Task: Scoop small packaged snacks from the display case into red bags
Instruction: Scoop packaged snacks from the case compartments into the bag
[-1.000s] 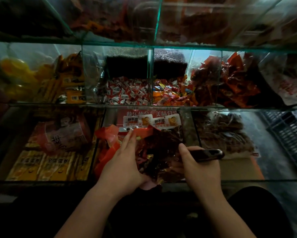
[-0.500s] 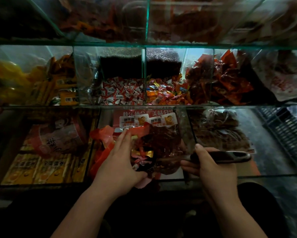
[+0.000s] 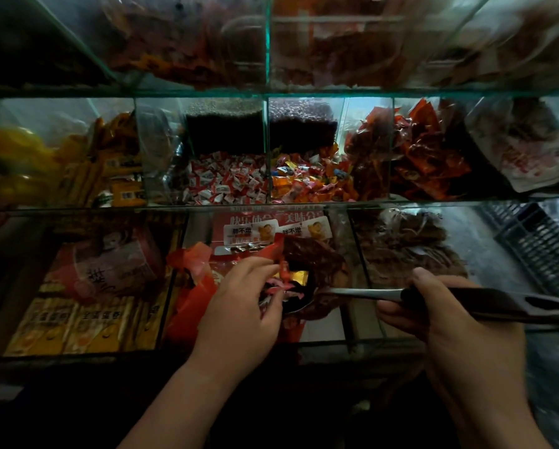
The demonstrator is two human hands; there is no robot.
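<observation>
My right hand (image 3: 446,322) grips the black handle of a metal scoop (image 3: 485,303), whose bowl sits low in the middle compartment of the glass display case (image 3: 271,343). The bowl holds small wrapped snacks (image 3: 288,283), pink, gold and dark. My left hand (image 3: 239,312) curls over the scoop's bowl, its fingers on the snacks and against the crumpled red bag (image 3: 190,286) that lies at the compartment's left side. A pile of dark brown packets (image 3: 313,257) lies behind the scoop.
Yellow boxed snacks (image 3: 77,322) fill the left compartment, dark dried strips (image 3: 407,244) the right one. The shelf above holds red-white candies (image 3: 226,183), mixed colourful candies (image 3: 307,183) and red packets (image 3: 417,157). A dark plastic crate (image 3: 540,241) stands at the far right.
My right hand has drawn back to the right, pulling the scoop's handle out so its bowl lies level with snacks in it. My left hand's fingers have curled down over the bowl.
</observation>
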